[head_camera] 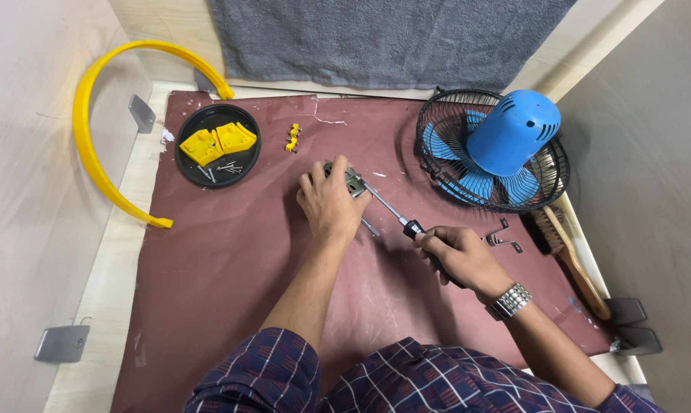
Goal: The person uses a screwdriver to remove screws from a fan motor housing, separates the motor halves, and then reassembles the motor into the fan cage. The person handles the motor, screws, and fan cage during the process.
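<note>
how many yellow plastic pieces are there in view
4: a big curved band leaning at the left wall, two blocky pieces in the black round tray, and a small clip on the mat. More may be hidden.

A pale wooden desk [123, 252] carries a reddish-brown, scuffed mat [231, 275] that covers most of its top. Tall light-wood panels close it in: one wall on the left [24, 191] and another, greyer in shade, on the right [651, 168]. At the far edge a grey towel-like cloth [384, 38] hangs down over the back board. Small grey metal brackets [61, 343] sit where the panels meet the desk. The light is even and soft.
</note>
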